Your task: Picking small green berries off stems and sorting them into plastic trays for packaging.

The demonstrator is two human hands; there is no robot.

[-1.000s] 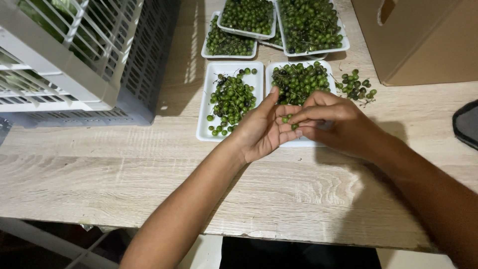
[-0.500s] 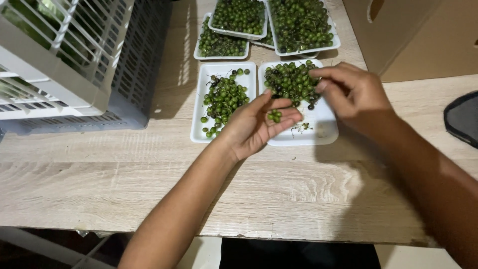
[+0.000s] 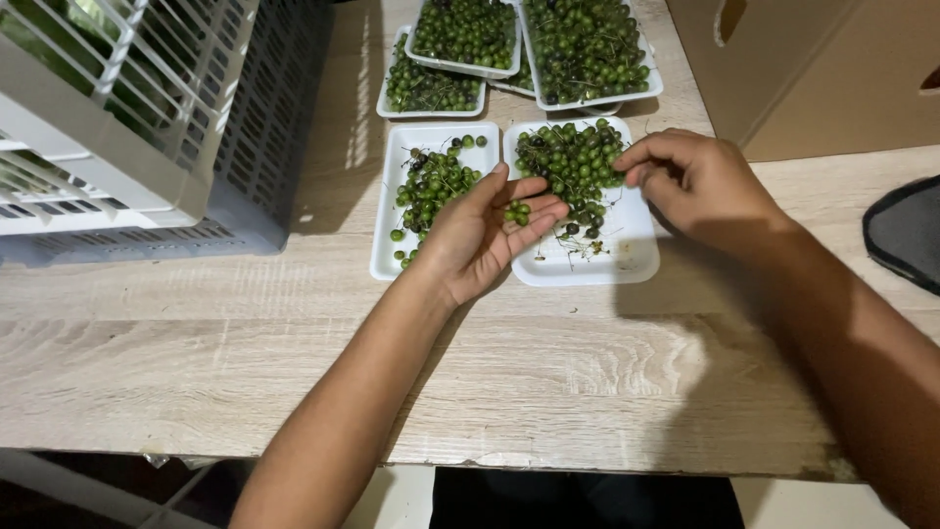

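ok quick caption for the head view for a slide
Left hand cups a few green berries over two white trays on a wooden table; right hand reaches the right tray's pile.

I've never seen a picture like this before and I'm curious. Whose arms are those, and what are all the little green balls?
The picture comes from a camera worn on a person's head, looking down, so the two arms are that person's own. They work at a pale wooden table.

The left hand is open, palm up, with a few small green berries resting on it. The right hand reaches with its fingertips to a pile of green berries on stems lying in a white foam tray. Beside it is another white tray with looser berries. Three fuller trays sit behind.

On the left stands a grey plastic crate, and on the right a brown cardboard box.
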